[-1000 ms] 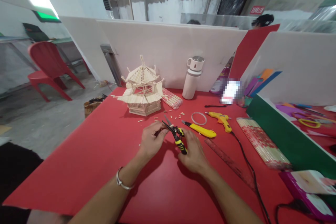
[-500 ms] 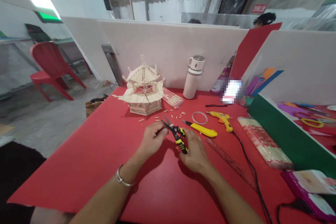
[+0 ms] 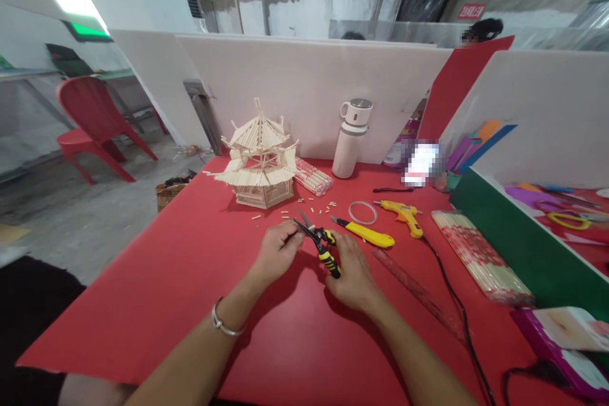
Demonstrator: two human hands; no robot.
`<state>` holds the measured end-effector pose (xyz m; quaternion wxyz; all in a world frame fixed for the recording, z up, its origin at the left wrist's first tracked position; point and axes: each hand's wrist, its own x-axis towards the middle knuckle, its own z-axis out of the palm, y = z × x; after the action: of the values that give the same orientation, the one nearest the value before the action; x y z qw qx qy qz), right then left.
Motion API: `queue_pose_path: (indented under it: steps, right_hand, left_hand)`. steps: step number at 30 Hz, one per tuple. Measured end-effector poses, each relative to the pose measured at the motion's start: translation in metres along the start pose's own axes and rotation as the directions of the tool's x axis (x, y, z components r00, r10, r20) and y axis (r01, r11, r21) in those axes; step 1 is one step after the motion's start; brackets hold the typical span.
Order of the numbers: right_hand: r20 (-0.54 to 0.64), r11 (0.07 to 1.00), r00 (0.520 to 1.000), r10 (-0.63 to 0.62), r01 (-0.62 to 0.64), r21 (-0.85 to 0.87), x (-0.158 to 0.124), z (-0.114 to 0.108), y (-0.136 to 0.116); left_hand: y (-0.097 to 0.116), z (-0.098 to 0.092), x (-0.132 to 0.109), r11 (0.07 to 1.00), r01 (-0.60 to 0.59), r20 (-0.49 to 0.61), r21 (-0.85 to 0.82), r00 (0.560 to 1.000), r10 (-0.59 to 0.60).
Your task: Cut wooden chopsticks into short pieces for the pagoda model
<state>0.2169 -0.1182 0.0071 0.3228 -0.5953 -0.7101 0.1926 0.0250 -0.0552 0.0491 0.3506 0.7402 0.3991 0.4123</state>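
Observation:
My right hand [image 3: 353, 274] grips the yellow-and-black handles of a pair of cutters [image 3: 318, 241], whose blades stand apart and point up-left. My left hand [image 3: 276, 252] is pinched on a thin stick that I can barely make out, held at the blades. Both hands rest low over the red table [image 3: 166, 292], near its middle. Behind them stands a stick-built pavilion model [image 3: 258, 162], with several short cut stick pieces [image 3: 311, 209] scattered between it and my hands.
Right of my hands lie a yellow utility knife [image 3: 368, 235], a tape ring [image 3: 362, 212], a yellow glue gun [image 3: 404, 216] with a black cord, a ruler [image 3: 416, 295] and a pack of sticks [image 3: 480, 260]. A white flask [image 3: 351, 138] and another stick pack [image 3: 311, 177] stand near the back partition.

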Motion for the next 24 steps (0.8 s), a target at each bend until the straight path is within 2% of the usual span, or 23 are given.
queue_pose_path:
  steps: [3,11,16,24]
  right_hand:
    - [0.012,1.0,1.0,0.0,0.0,-0.014,-0.002,0.001,0.0]
    - [0.05,0.998,0.998,0.025,-0.022,-0.063,-0.007,0.0,-0.007]
    - [0.032,0.996,0.999,0.035,-0.033,-0.081,-0.007,-0.002,-0.012]
    - [0.026,0.985,0.996,0.084,-0.079,-0.15,-0.006,-0.004,-0.017]
  left_hand:
    - [0.0,-0.001,0.001,1.0,-0.021,0.016,0.001,1.0,0.021]
    - [0.0,0.004,-0.002,0.998,-0.062,-0.072,0.026,0.995,0.064]
    - [0.002,0.004,-0.003,0.988,-0.11,-0.122,0.107,0.985,0.123]
    - [0.005,0.005,0.0,0.996,-0.023,-0.093,0.09,0.995,0.031]
